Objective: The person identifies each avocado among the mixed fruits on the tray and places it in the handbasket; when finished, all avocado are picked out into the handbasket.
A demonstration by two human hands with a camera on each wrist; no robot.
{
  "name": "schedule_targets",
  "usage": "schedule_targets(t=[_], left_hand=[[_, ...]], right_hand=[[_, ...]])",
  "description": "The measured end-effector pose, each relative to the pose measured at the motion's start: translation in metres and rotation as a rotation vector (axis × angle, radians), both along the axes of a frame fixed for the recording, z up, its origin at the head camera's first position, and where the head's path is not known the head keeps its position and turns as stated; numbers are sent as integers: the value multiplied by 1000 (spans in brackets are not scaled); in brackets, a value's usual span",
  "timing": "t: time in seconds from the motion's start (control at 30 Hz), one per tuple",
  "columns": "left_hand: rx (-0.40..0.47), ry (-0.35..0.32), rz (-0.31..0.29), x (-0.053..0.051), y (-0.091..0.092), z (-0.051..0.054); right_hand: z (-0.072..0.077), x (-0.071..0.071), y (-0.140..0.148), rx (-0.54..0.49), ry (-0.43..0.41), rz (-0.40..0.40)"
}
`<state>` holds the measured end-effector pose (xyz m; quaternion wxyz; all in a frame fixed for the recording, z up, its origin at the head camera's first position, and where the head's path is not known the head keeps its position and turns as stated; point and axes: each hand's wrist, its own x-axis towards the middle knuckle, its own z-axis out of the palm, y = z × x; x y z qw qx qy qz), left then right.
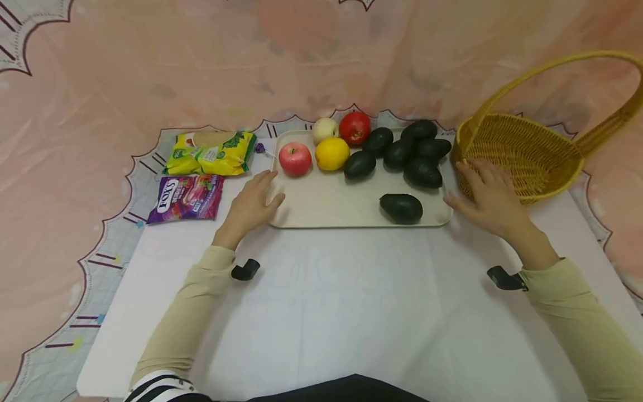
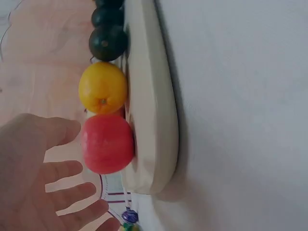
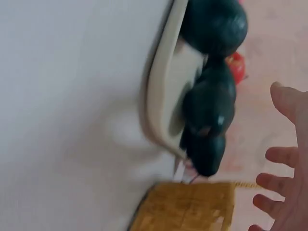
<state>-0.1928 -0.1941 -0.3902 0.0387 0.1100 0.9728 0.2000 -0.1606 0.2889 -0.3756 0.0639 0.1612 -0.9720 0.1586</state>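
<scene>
A cream tray (image 1: 326, 206) lies on the white table, holding fruit. Several dark green avocados (image 1: 401, 209) fill its right side, one of them apart near the front edge. To the left are a red apple (image 1: 294, 159), a yellow orange-like fruit (image 1: 332, 154), a pale round fruit (image 1: 325, 130) and a red pomegranate (image 1: 355, 128). My left hand (image 1: 251, 204), fingers spread, is at the tray's left edge, beside the apple. Between the tray's right edge and a wicker basket (image 1: 527, 156) is my right hand (image 1: 489, 198), fingers extended. Neither hand holds anything.
Yellow-green snack packets (image 1: 211, 153) and a purple Fox's candy bag (image 1: 186, 198) lie left of the tray. A small purple trinket (image 1: 259, 148) sits by the tray's back left corner. The basket's tall handle (image 1: 610, 120) arches upward on the right.
</scene>
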Motion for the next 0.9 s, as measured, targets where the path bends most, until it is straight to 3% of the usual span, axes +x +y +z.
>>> schedule_targets(t=[0.1,0.2,0.37,0.53,0.77,0.9], left_hand=[[108,-30,63,-5,-4,-8],[214,-61,110,-9,-7,-19],[315,-97,168,-15,-8,-36],[371,-67,198,-20,-8,-44],[432,-16,230,-23,-13,-57],[450,38,208,-25,-16,-63]], right_hand=[[-3,0,-14,-75,23,67],[-8,-1,-27,-143,-8,130],[-15,-4,-47,-206,-209,191],[-22,-11,-59,-230,-341,248],[-23,-23,-63,-237,-420,271],[-21,-29,-62,-258,-458,247]])
